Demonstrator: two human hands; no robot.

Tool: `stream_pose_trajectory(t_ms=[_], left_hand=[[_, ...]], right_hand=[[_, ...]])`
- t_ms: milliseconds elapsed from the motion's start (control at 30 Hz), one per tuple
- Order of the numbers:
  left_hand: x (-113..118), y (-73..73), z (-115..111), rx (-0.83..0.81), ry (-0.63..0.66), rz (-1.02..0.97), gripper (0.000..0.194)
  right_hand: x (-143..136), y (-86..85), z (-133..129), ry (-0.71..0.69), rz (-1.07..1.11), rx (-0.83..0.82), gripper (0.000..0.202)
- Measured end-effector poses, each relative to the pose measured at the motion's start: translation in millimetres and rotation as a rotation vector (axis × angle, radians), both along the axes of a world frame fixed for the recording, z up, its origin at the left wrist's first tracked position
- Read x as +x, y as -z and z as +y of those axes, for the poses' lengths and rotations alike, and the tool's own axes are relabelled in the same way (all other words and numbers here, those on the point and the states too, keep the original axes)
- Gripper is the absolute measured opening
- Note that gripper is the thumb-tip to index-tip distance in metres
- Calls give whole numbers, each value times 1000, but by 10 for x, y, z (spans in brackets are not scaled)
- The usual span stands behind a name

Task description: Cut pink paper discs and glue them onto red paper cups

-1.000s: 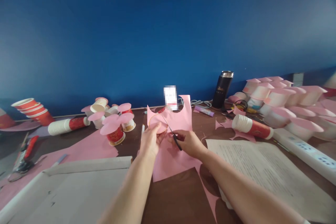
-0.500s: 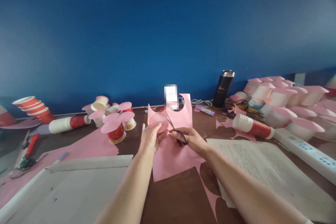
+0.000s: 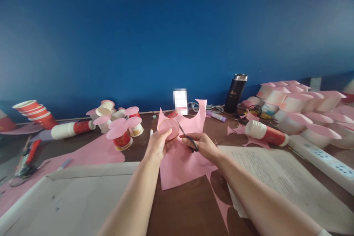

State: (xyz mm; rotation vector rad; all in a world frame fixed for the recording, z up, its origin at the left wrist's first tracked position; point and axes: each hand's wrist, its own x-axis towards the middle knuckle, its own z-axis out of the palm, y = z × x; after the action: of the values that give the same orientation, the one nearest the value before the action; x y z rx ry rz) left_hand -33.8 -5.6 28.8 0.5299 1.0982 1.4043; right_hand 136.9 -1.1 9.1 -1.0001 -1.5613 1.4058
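Observation:
My left hand (image 3: 159,143) pinches a sheet of pink paper (image 3: 177,169), its thumb pressed on a round part outlined by a thin curved line. Curved bites are cut out of the sheet's far edge, leaving pointed corners. My right hand (image 3: 203,146) is closed on the black handles of a pair of scissors (image 3: 191,144). The scissors' blades point up and left, lying along the right side of the round outline. The lower part of the sheet hangs beneath both hands, over the brown table (image 3: 182,210).
Cups with pink paper discs (image 3: 118,129) stand on the left, beside stacked red paper cups (image 3: 38,114). At the right are many pink-topped cups (image 3: 301,99), a black flask (image 3: 236,94), a cup stack (image 3: 267,133), a power strip (image 3: 323,158) and a printed sheet (image 3: 276,180). A white tray (image 3: 94,171) lies front left.
The pink sheet has turned and shifted slightly right, its right corner swinging outward. My left hand has moved a little right with it. The scissors stay at the round outline's edge.

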Motion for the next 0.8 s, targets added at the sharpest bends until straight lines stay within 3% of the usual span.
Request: stream_pose_trajectory(t_ms=[800], left_hand=[[-3,33,21,19,17,-5,29]], right_hand=[[-3,10,-1,37,-21,8,49]])
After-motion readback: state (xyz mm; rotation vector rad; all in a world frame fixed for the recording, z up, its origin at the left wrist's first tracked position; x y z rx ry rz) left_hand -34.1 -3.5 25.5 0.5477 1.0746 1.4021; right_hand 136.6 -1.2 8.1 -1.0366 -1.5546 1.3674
